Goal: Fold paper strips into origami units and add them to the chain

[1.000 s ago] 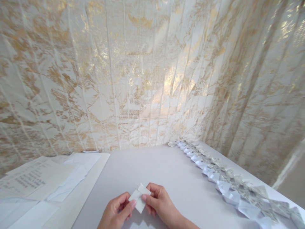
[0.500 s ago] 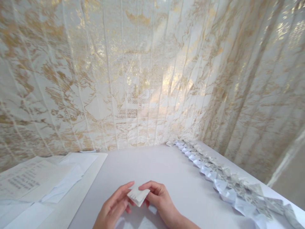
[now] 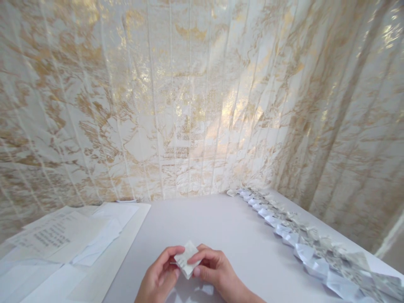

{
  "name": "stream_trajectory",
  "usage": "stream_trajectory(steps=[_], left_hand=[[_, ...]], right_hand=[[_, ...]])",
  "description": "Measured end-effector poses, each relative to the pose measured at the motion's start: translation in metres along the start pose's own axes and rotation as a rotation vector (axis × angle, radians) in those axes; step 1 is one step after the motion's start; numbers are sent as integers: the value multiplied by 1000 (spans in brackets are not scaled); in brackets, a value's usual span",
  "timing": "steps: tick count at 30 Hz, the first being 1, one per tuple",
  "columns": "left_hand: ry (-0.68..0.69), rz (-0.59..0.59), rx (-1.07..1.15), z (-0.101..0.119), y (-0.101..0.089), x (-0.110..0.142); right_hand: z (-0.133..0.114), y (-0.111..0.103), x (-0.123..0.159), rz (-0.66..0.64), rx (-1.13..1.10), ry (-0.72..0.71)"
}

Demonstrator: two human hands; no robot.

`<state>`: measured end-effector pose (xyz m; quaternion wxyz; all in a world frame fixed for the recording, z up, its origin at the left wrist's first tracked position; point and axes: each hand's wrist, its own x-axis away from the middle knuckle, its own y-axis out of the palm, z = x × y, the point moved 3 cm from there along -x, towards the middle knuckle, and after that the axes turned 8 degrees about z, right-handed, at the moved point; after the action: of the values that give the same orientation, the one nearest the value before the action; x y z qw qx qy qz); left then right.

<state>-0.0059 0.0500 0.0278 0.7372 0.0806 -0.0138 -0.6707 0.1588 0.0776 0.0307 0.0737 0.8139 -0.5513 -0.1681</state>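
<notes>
A small folded paper square [image 3: 187, 257], white with some dark print on it, is held just above the table between my two hands. From the left, my left hand [image 3: 162, 271] pinches its edge with thumb and fingers. On the other side my right hand [image 3: 213, 265] grips it, index finger lying across the top face and thumb at the near edge. The paper is turned with one corner pointing away from me. A shadow falls on the white table [image 3: 195, 219] below.
Loose sheets of paper [image 3: 63, 240], some printed, lie on a pale board [image 3: 126, 235] at the left. Rows of folded paper pieces [image 3: 303, 248] run along the table's right side. A white and gold patterned curtain [image 3: 189, 105] hangs behind the table.
The folded paper has turned and tilted, its far corner now raised. My right index finger has moved across its face. The whole view has shifted slightly, so things appear further right.
</notes>
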Motion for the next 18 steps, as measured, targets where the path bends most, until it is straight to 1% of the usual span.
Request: stream_trajectory(steps=[4,8,13,18], left_hand=[[30,-40,-3,-5,2,0],[44,-22,-25,-2,0,3],[80,-11,-112,1,-1,2],[151,23,-189,4,0,1]], right_hand=[[2,0,-1,2,-17,-19],[5,0,-3,38,-70,-14],[12,-3,-5,28,-34,67],[16,-6,-6,61,-6,68]])
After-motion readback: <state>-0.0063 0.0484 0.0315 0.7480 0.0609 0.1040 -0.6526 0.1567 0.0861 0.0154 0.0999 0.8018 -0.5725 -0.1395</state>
